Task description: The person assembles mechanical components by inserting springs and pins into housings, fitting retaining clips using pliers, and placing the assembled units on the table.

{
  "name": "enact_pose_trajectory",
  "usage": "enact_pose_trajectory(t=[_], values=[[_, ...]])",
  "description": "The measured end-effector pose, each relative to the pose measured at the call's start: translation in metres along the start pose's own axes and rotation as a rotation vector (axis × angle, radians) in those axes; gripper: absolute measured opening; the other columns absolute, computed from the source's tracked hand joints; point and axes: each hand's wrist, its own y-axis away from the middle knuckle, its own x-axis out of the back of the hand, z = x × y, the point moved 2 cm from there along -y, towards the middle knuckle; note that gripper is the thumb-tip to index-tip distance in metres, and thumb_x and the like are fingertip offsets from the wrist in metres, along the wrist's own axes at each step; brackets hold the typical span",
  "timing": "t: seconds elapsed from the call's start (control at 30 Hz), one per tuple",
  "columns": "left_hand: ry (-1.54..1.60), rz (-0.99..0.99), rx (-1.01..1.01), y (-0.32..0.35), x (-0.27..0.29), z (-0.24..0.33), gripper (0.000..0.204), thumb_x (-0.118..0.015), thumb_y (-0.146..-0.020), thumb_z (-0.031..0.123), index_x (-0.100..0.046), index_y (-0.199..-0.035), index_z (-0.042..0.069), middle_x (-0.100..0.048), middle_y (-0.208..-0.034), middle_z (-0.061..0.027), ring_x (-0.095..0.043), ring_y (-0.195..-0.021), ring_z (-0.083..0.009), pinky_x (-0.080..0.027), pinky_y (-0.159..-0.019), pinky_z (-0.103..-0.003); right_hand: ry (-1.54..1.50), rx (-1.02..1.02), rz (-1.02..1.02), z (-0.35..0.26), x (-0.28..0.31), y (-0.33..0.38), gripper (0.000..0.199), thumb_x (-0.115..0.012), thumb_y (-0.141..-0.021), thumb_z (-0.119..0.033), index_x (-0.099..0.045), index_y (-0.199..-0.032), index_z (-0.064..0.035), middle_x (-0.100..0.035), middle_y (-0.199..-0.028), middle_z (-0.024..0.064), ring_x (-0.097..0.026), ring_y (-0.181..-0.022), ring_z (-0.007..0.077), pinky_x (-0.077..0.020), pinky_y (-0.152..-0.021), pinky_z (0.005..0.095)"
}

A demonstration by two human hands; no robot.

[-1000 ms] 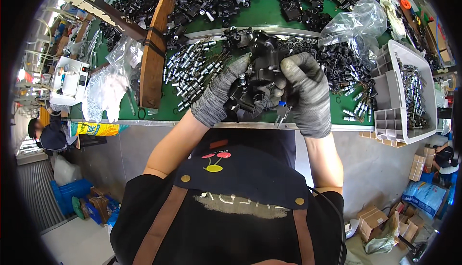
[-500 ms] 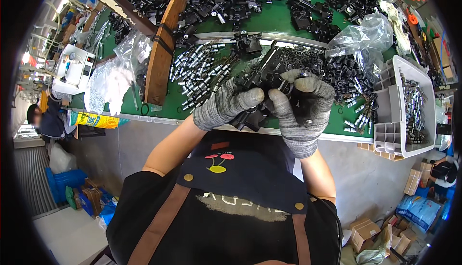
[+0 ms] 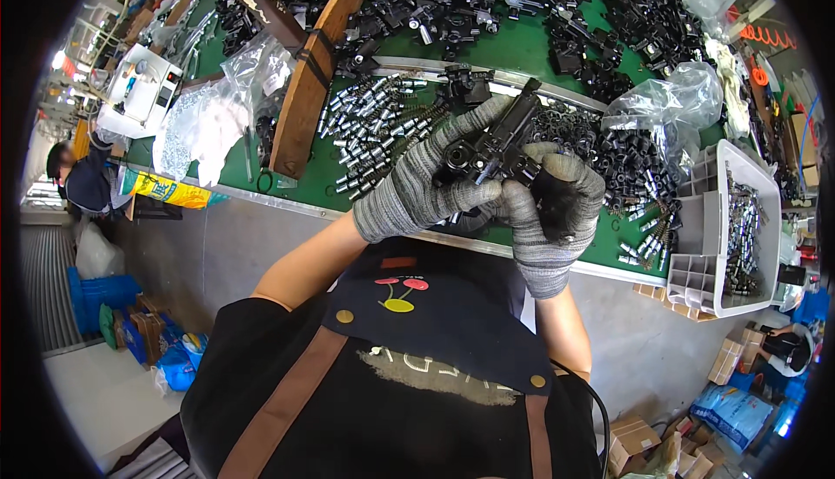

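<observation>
Both my hands wear grey striped knit gloves with dark palms. My left hand is closed around a black metal assembly, with a long bar pointing up and away and a round opening at its left side. My right hand is curled at the assembly's near right side, thumb and fingertips against it. Whether a small piece sits between those right fingertips is hidden. Left of the assembly lie silver pins with springs; black rings and small sleeves are heaped to its right.
A wooden board borders the work area on the left. Many black assemblies cover the far green table. A grey bin of metal pins stands right, beside a clear plastic bag. Another person is at far left.
The black assembly has been turned and raised, its bar now pointing farther up and right. My left fingers have extended along it. The whole view has shifted slightly.
</observation>
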Motion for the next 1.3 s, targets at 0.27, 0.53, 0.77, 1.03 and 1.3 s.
enact_pose_trajectory(t=[0.27, 0.53, 0.77, 1.03, 1.3], values=[[0.183, 0.194, -0.151, 0.015, 0.012, 0.008, 0.077, -0.074, -0.09, 0.018, -0.031, -0.153, 0.004, -0.053, -0.142, -0.0082, -0.05, -0.126, -0.0139, -0.039, -0.11, -0.032, 0.166, 0.003, -0.207, -0.012, -0.026, -0.023, 0.041, -0.071, -0.087, 0.003, -0.056, -0.123, -0.004, -0.062, -0.121, 0.0137, -0.061, -0.105, 0.0198, -0.0512, -0.091, 0.0325], [0.074, 0.826, -0.286, 0.104, 0.041, 0.034, 0.078, -0.072, -0.092, 0.023, -0.029, -0.154, 0.003, -0.049, -0.145, -0.0099, -0.044, -0.132, -0.0167, -0.034, -0.113, -0.036, -0.058, -0.089, -0.846, -0.04, -0.143, -0.061, 0.037, -0.067, -0.088, 0.001, -0.056, -0.123, -0.0038, -0.063, -0.109, 0.0057, -0.062, -0.098, 0.0172, -0.0502, -0.089, 0.0311], [-0.277, 1.417, -0.274, 0.224, 0.047, 0.028, 0.065, -0.069, -0.095, 0.02, -0.037, -0.149, 0.004, -0.053, -0.139, -0.0093, -0.049, -0.128, -0.0183, -0.038, -0.11, -0.037, -0.352, -0.277, -1.387, -0.037, -0.272, 0.012, 0.037, -0.065, -0.089, 0.002, -0.056, -0.124, -0.0043, -0.061, -0.108, 0.0037, -0.059, -0.1, 0.0138, -0.0484, -0.09, 0.0293], [0.533, 1.828, -0.29, 0.427, 0.033, -0.013, 0.068, -0.056, -0.095, 0.056, -0.045, -0.146, 0.013, -0.06, -0.119, -0.0036, -0.059, -0.09, -0.0131, -0.054, -0.079, -0.032, -0.059, -0.249, -1.869, -0.032, -0.377, 0.143, 0.027, -0.069, -0.089, -0.003, -0.064, -0.115, -0.0086, -0.059, -0.095, -0.002, -0.054, -0.083, 0.0088, -0.0478, -0.078, 0.025], [0.566, 1.976, -0.603, 0.798, 0.065, -0.058, 0.055, -0.047, -0.099, 0.057, -0.055, -0.138, 0.019, -0.065, -0.115, 0.0014, -0.062, -0.088, -0.0116, -0.051, -0.076, -0.029, -0.042, -0.501, -1.912, 0.028, -0.418, 0.199, 0.023, -0.065, -0.091, -0.001, -0.063, -0.114, -0.0069, -0.06, -0.09, -0.0016, -0.054, -0.076, 0.0062, -0.0472, -0.069, 0.0223]])
